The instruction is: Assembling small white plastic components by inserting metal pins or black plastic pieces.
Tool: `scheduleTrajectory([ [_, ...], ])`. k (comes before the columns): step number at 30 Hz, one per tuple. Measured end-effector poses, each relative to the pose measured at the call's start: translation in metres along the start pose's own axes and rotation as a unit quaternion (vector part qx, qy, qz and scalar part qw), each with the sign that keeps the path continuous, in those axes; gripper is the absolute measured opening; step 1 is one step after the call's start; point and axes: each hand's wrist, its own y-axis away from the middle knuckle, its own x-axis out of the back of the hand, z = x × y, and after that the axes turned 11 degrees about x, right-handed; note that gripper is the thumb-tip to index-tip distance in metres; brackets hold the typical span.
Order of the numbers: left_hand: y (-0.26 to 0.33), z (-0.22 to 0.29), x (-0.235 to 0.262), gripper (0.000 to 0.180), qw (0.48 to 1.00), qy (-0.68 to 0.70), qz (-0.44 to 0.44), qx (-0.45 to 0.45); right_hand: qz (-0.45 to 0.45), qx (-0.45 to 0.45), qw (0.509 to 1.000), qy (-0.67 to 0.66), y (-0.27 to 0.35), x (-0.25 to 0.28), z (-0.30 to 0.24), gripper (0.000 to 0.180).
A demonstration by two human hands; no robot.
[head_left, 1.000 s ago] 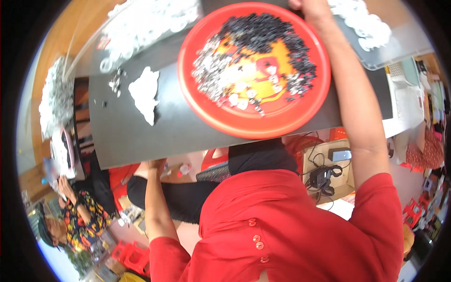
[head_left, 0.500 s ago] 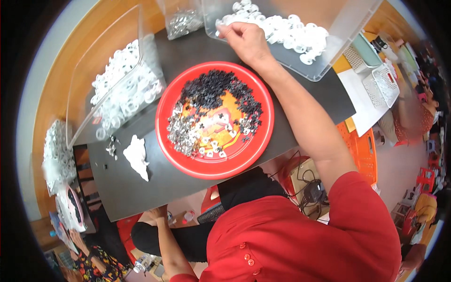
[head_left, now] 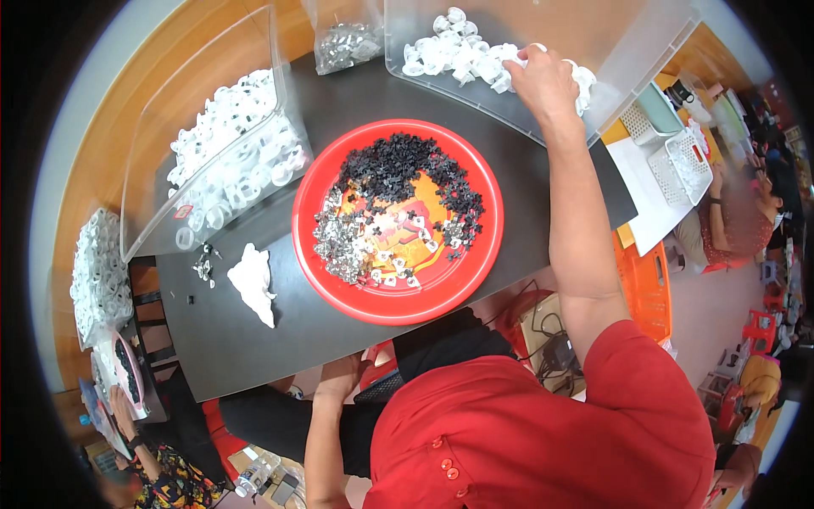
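Observation:
My right hand (head_left: pixel 549 89) reaches into a clear plastic bin (head_left: pixel 475 95) at the far side of the table. Its fingers are curled down among white ring-shaped plastic parts (head_left: pixel 458 55); what they close on is hidden. My left hand (head_left: pixel 341 375) is low at the table's near edge, by my lap, with its fingers mostly hidden. Between them a round red tray (head_left: pixel 398 314) sits on the dark table (head_left: pixel 339 339). Small black cross-shaped pieces (head_left: pixel 394 161) lie along its far and right sides, and small silvery metal pieces (head_left: pixel 339 246) along its left and near sides.
A second clear bin (head_left: pixel 127 216) of white rings (head_left: pixel 246 140) stands left. A bag of metal pieces (head_left: pixel 349 44) lies between the bins. A crumpled white tissue (head_left: pixel 253 284) lies left of the tray. Orange crate (head_left: pixel 649 288) at right; co-workers sit at both sides.
My right hand has moved right inside the far bin, from its left end to the middle of the white parts. My left hand has shifted right along the table's near edge.

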Motion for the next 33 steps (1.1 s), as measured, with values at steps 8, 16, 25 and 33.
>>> scheduleTrajectory([
  [8, 0.022, 0.052, 0.037, 0.045, 0.995, 0.075, 0.062, -0.007, -0.156, 0.000, 0.983, -0.098, 0.002, 0.013, -0.012, 0.029],
  [16, 0.039, 0.075, 0.030, 0.043, 0.991, 0.108, 0.077, 0.003, -0.188, 0.146, 0.950, -0.201, 0.011, 0.029, -0.016, 0.022],
  [25, 0.046, 0.084, 0.061, 0.034, 0.971, 0.155, 0.180, -0.027, -0.129, 0.144, 0.935, -0.298, 0.035, 0.065, -0.011, 0.020],
  [33, 0.046, 0.090, 0.111, 0.019, 0.907, 0.216, 0.348, -0.097, -0.235, 0.074, 0.934, -0.260, 0.086, 0.090, 0.000, 0.023],
])
